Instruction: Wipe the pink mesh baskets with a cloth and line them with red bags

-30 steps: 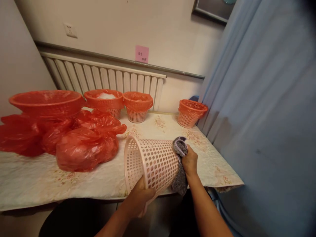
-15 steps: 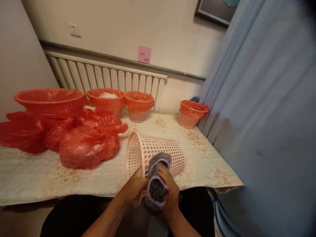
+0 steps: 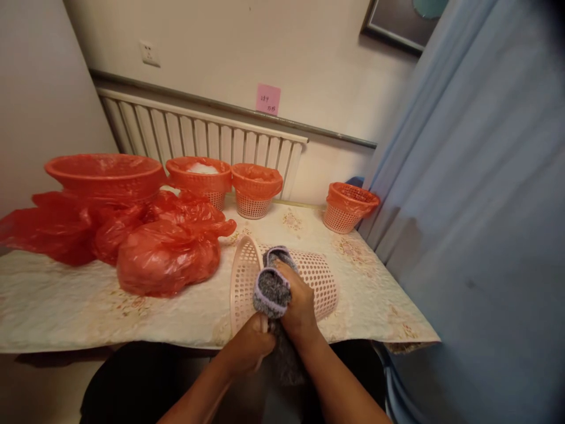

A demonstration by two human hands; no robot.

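A pale pink perforated plastic basket [image 3: 318, 282] lies on its side at the table's front edge, its open mouth facing left. My left hand [image 3: 251, 346] is closed on the near part of its rim, thumb on top. Bunched in my right hand [image 3: 299, 301] is a grey fluffy cloth [image 3: 270, 290] with lilac edging. The cloth lies against the basket's side and rim, and a dark grey part of it hangs below my hands. My right hand's fingertips are partly hidden in its folds.
A floral-covered table [image 3: 176, 324] bears knotted red plastic bags [image 3: 170, 253] on the left. Behind them stand a wide red-lined basin [image 3: 106, 176] and red-lined baskets [image 3: 253, 203]. Another red-lined basket [image 3: 344, 215] is by the blue curtain [image 3: 468, 247]. A radiator [image 3: 198, 129] runs along the wall.
My right hand has moved the cloth up along the basket's side near the rim. My left hand still grips the rim. The whole view has shifted slightly.
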